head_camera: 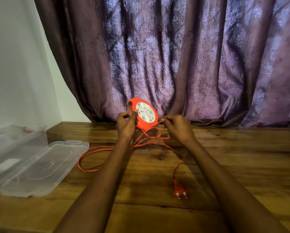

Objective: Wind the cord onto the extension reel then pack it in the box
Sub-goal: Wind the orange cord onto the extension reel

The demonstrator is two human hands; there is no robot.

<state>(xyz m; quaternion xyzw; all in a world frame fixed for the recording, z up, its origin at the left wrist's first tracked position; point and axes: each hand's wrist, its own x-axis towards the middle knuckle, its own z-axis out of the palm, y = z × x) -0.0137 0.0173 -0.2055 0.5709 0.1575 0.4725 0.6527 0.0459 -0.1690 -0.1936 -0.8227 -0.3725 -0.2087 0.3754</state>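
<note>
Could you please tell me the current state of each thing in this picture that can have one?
reel: held up off the table, tilted.
cord: mostly unwound, looped loose on the table.
plug: lying free on the table.
box: open.
lid: off, lying flat beside the box.
left hand: grips the reel.
right hand: pinches the cord.

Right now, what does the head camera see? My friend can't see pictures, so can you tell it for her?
A person's left hand holds an orange extension reel upright while the right hand pinches its orange cord, which lies in loose loops across a wooden table and ends in a plug. A clear plastic box and lid sit at left.
</note>
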